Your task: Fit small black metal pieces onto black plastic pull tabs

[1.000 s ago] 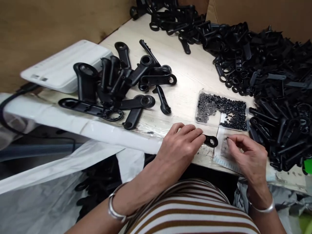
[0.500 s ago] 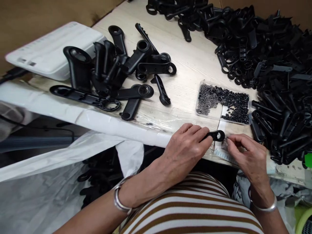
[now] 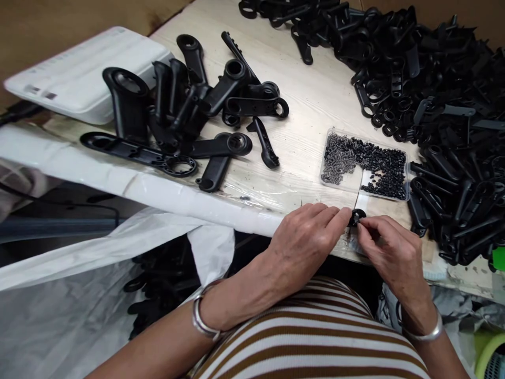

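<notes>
Near the table's front edge, my left hand (image 3: 303, 242) is closed around a black plastic arm-shaped part (image 3: 360, 211). Only its ringed end sticks out past my fingers; the rest is covered. My right hand (image 3: 392, 250) pinches at that ring, thumb and forefinger together against its opening. Whatever sits between those fingertips is too small to make out. Just beyond both hands lies a clear plastic box (image 3: 349, 182) with small metal springs (image 3: 337, 158) on its left side and tiny black pieces (image 3: 384, 163) on its right.
A large heap of black plastic parts (image 3: 445, 121) covers the table's right and far side. At left, a smaller group of black parts (image 3: 221, 97) lies beside a white box-like device (image 3: 98, 73). White wrapping (image 3: 130, 184) lines the front edge.
My right hand has shifted left and slightly up, and its fingertips are now against the ring. Less of the plastic part shows beyond my left fingers.
</notes>
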A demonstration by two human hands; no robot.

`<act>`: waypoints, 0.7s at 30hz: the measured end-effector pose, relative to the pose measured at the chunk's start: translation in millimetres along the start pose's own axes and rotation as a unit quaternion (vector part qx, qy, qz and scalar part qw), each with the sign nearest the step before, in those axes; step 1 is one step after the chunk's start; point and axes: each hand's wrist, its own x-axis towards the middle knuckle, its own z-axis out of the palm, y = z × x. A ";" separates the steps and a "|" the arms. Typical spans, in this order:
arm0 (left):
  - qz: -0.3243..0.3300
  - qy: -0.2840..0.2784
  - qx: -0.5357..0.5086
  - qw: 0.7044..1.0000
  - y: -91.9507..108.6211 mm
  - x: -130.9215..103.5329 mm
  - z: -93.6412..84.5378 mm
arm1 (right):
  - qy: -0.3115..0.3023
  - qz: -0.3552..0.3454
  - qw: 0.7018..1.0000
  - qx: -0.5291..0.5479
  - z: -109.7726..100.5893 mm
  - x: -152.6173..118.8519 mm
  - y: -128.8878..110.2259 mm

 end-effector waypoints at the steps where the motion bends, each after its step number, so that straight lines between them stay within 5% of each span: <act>1: -0.001 0.003 0.000 1.000 0.2 0.0 0.2 | -0.001 -0.009 1.000 -0.011 0.0 0.7 -0.7; 6: -0.004 0.014 -0.001 1.000 1.0 -0.6 1.3 | -0.029 -0.045 0.997 -0.054 -3.1 4.7 -10.4; 12: 0.008 0.004 -0.006 1.000 0.6 0.4 0.8 | -0.103 0.007 0.983 -0.150 -10.0 12.2 -28.7; 17: -0.006 -0.025 -0.006 1.000 4.8 3.8 -4.1 | -0.118 0.044 0.992 -0.026 -20.2 10.6 -14.3; 21: 0.038 -0.021 0.004 0.999 4.0 4.5 -5.7 | -0.109 0.069 0.990 -0.049 -21.1 6.0 7.8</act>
